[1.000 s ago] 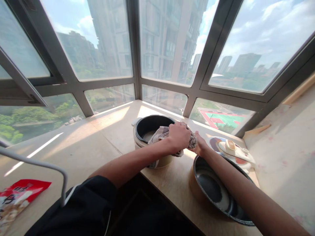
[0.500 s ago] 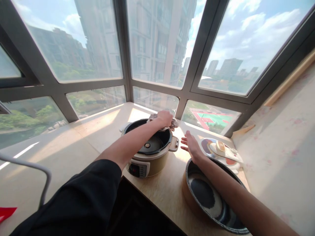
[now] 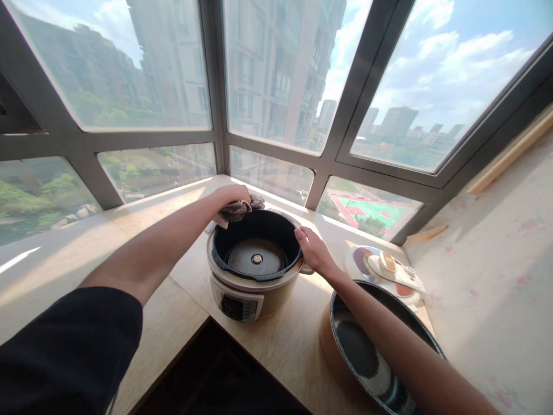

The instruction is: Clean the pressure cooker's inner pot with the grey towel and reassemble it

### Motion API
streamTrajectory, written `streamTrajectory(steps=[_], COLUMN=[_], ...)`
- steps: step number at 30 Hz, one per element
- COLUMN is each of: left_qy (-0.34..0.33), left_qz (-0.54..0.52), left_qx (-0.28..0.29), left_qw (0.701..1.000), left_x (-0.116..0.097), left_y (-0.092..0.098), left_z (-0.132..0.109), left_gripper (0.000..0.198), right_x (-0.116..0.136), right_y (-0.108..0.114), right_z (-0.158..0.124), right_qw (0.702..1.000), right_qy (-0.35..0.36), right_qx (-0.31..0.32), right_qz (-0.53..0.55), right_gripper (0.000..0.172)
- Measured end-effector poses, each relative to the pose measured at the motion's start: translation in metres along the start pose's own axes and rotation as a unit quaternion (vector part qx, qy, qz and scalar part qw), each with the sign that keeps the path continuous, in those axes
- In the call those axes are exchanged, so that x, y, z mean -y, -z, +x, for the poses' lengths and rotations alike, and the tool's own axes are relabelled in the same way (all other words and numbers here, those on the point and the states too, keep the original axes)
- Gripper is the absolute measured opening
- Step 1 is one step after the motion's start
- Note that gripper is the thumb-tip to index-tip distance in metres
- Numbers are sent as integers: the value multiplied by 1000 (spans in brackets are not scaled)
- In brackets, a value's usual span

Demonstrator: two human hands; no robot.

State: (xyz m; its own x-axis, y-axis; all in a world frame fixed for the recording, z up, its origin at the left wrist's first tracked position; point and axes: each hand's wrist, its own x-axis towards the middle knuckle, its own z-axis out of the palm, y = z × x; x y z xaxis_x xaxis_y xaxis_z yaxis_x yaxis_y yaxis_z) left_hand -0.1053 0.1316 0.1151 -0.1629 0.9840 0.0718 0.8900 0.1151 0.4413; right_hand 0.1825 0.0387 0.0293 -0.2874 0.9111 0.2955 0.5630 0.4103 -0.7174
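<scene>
An electric pressure cooker (image 3: 276, 300) with a dark inside and a control panel on its front stands without its lid on the countertop. My left hand (image 3: 234, 195) is closed around a crumpled grey-brown cloth (image 3: 237, 212), pressed at the cooker's far left rim. At the right side of the same rim, my right hand (image 3: 313, 249) grips the edge; some of its fingers are hidden. Below my right forearm sits a dark-lined inner pot (image 3: 327, 328), partly covered by that arm. The cooker's lid (image 3: 401, 271) lies beyond the pot, near the wall.
Windows with grey frames (image 3: 221, 104) enclose the pale countertop (image 3: 173, 340) at the back. A floral-papered wall (image 3: 510, 259) bounds the right side. The counter's edge drops to a dark space (image 3: 216, 374) in front of the cooker.
My left hand has carried the cloth from the far right rim to the far left rim. My right hand, open in the air before, has come left onto the cooker's rim.
</scene>
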Motion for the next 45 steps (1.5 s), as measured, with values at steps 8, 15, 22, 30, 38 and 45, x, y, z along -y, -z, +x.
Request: streamTrajectory(steps=[8,15,22,30,38,45], left_qy=[18,48,146,185,-38,-180], left_qz=[3,-307,-445,-481,-356,-82], left_qx=[9,-138,-323,-287,-412,-313], left_qw=[1000,940,822,808,838,929], left_x=[50,87,104,92,47,29], left_y=[18,-2,-83,-154,-157,-139], left_z=[-60,-124,-187,-271,-309,-332], left_gripper=[9,25,28,27,31,75], right_x=[3,3,-1,-10,-14,-14], right_y=[1,0,-1,0,0,0], right_z=[-6,-7,-8,-3,-2,-2], right_qw=[1000,998,997,996,994,995], right_qy=[-15,-44,-57,-26,-13,-12], right_qx=[-14,-22,-21,-27,-43,-32], right_qz=[-5,-25,-54,-85,-99,-98], right_gripper=[56,60,59,55,54,56])
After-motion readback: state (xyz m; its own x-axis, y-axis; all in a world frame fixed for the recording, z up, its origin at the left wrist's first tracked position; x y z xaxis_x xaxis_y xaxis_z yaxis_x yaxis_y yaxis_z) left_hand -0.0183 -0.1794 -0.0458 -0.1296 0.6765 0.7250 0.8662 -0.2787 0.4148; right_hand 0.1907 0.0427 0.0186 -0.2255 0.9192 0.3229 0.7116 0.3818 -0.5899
